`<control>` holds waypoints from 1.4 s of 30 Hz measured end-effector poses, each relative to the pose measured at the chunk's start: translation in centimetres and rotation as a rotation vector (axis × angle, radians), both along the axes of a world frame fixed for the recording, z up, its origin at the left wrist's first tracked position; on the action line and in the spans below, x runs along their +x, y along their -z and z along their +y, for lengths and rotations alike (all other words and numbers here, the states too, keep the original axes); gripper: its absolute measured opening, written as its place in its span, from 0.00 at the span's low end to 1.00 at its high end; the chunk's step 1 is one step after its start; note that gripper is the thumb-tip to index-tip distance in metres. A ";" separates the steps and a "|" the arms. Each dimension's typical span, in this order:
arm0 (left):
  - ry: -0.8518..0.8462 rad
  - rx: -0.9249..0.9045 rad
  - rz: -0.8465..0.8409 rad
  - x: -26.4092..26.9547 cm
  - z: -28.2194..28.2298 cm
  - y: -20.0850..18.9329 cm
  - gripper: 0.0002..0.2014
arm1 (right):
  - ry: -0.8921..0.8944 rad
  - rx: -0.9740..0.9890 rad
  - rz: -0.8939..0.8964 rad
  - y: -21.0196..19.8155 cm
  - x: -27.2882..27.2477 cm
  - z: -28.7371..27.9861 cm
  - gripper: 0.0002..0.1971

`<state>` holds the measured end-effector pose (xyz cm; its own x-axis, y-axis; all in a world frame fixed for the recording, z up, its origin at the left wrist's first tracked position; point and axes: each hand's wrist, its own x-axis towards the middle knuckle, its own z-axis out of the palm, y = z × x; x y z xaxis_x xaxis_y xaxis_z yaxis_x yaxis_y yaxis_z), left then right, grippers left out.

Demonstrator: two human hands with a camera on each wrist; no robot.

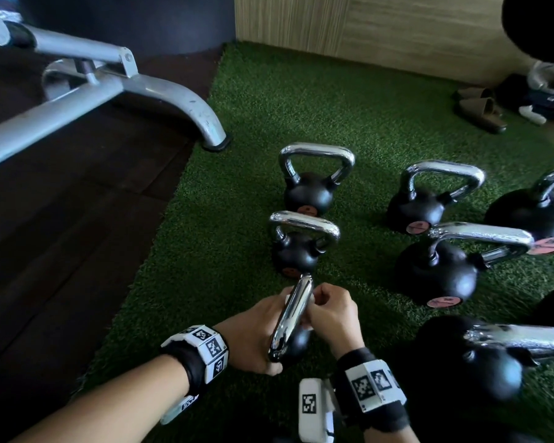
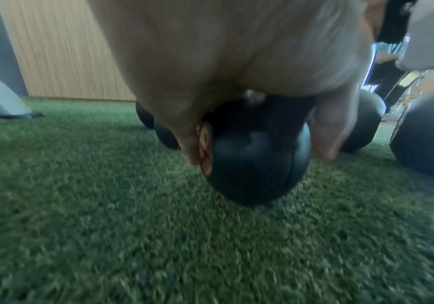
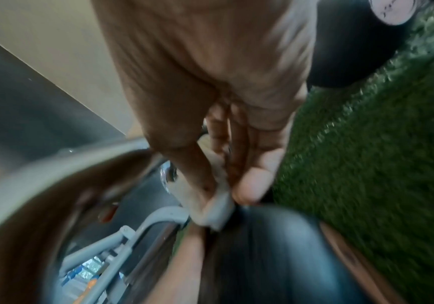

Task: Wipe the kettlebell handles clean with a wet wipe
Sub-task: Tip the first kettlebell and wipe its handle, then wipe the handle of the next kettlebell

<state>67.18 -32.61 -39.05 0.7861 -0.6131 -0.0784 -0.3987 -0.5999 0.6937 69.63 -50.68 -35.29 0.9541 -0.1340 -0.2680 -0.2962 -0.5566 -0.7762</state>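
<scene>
White wipe (blurred) in right hand

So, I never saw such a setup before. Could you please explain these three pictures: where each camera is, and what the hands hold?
There is no machine here: a person works with two bare hands, wearing a camera on the head and one on each wrist. The wide picture is from the head, looking down. In it the left hand grips the chrome handle of a small kettlebell, and the right hand is against that handle. The left wrist picture looks along that hand at the kettlebell's black ball, with the turf under it. The right wrist picture shows the fingers pinching a white wipe. More kettlebells stand on the turf; a grey frame is at the left.
</scene>
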 end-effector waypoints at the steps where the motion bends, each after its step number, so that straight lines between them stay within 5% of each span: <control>1: 0.022 0.047 0.022 0.1 0.3 -0.2 0.61 | -0.046 -0.024 -0.008 -0.2 0.2 -0.6 0.05; 3: 0.084 0.168 0.127 0.5 1.1 -0.9 0.66 | -0.128 -0.076 -0.120 -1.0 0.4 -1.8 0.02; 5: 0.089 0.215 0.280 1.0 2.3 -2.8 0.61 | -0.234 -0.112 -0.296 -1.9 0.5 -2.5 0.13; 9: -0.187 0.026 0.228 0.5 3.2 -7.8 0.12 | -0.495 -0.136 -0.451 -2.7 1.9 -2.8 0.27; 15: -0.138 0.312 0.008 -1.8 -0.5 -11.1 0.14 | -0.767 -0.148 -0.422 -3.3 2.9 -3.1 0.27; 19: -0.098 0.449 0.049 -0.3 -0.4 -11.8 0.17 | -0.725 -0.141 -0.420 -3.6 2.0 -3.8 0.21; 24: 0.001 0.518 -0.023 1.5 0.9 -13.2 0.09 | -0.591 -0.201 -0.379 -3.4 -1.1 -5.2 0.21; 27: 0.012 0.495 -0.063 2.3 1.9 -13.4 0.16 | -0.558 -0.218 -0.386 -2.8 -3.4 -5.5 0.20; 35: -0.052 0.375 0.010 2.5 3.3 -12.8 0.24 | -0.583 -0.184 -0.313 -3.1 -3.5 -5.7 0.21; 42: -0.087 0.394 0.257 6.6 4.3 -15.7 0.22 | -0.639 -0.224 -0.190 -5.6 -1.0 -6.6 0.15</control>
